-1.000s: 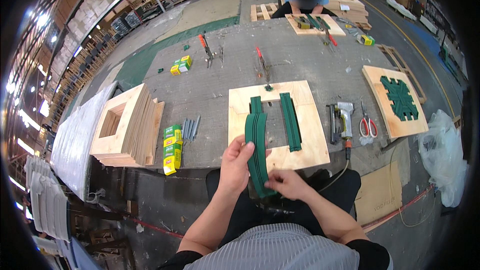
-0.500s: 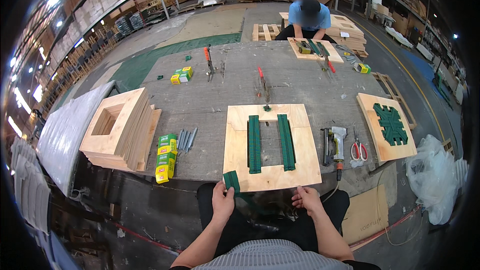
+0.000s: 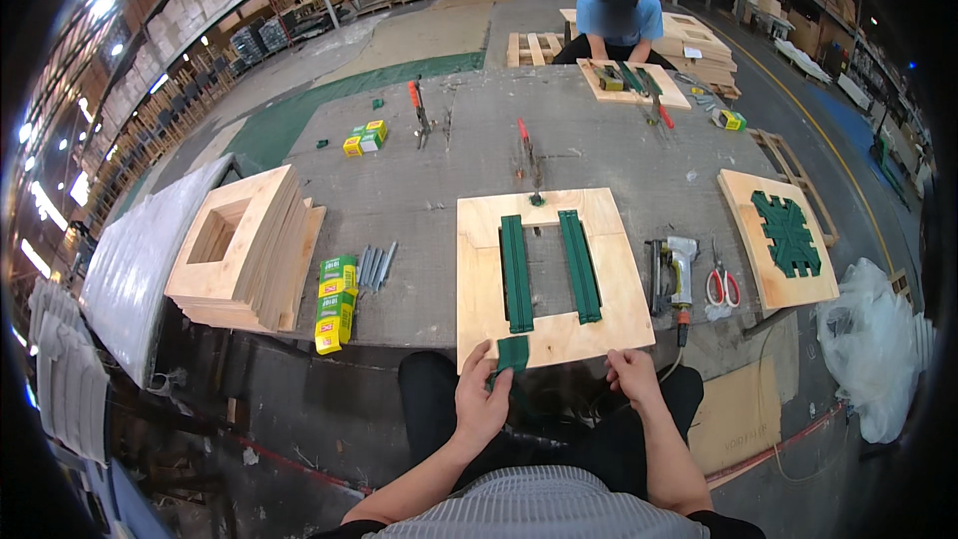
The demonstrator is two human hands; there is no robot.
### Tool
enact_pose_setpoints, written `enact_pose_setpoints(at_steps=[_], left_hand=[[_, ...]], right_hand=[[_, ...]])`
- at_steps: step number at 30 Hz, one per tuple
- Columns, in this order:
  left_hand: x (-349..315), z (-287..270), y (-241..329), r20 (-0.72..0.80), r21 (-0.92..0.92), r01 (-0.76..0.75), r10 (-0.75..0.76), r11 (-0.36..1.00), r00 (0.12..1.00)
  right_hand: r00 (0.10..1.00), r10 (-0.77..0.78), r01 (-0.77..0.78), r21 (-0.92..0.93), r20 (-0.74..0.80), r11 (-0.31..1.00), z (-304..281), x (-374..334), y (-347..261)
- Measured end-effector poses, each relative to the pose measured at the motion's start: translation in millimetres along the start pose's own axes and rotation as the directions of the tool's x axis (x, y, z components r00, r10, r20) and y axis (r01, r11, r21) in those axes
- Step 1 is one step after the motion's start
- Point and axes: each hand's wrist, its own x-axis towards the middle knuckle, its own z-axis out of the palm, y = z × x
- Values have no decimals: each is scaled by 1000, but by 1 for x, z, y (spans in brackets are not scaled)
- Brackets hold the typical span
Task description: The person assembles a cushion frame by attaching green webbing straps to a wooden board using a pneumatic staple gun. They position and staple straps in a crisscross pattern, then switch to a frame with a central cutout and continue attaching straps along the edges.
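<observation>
A square plywood frame (image 3: 621,265) lies in front of me at the table's near edge. Two green webbing straps, a left one (image 3: 517,274) and a right one (image 3: 580,268), run front to back across its opening. Between thumb and fingers, my left hand (image 3: 481,407) pinches a loose green webbing strip (image 3: 512,351), whose end rests on the frame's front rail. Its tail drops below the edge into shadow. My right hand (image 3: 635,377) is curled closed by the frame's front right corner; whatever its fingers hold is hidden.
A pneumatic stapler (image 3: 683,269) and red-handled scissors (image 3: 720,285) lie right, near a frame with woven green webbing (image 3: 788,235). Left are staple boxes (image 3: 336,301), staple strips (image 3: 375,267) and stacked frames (image 3: 235,240). A red-handled clamp (image 3: 528,152) stands behind. A co-worker (image 3: 617,20) sits opposite.
My left hand has carried the webbing strip rightward from the frame's front left corner, toward the left strap. My right hand has moved slightly right and up, its fingers now more curled.
</observation>
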Motion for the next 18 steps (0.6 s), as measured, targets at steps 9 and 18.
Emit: enact_pose_setpoints(at_steps=[9, 18], left_hand=[[4, 23, 23, 196, -503, 144, -49, 852, 979], [17, 1, 46, 326, -613, 372, -206, 698, 923]], right_hand=[[844, -516, 450, 331, 148, 830, 68, -57, -102], [786, -617, 604, 172, 33, 779, 86, -80, -106]])
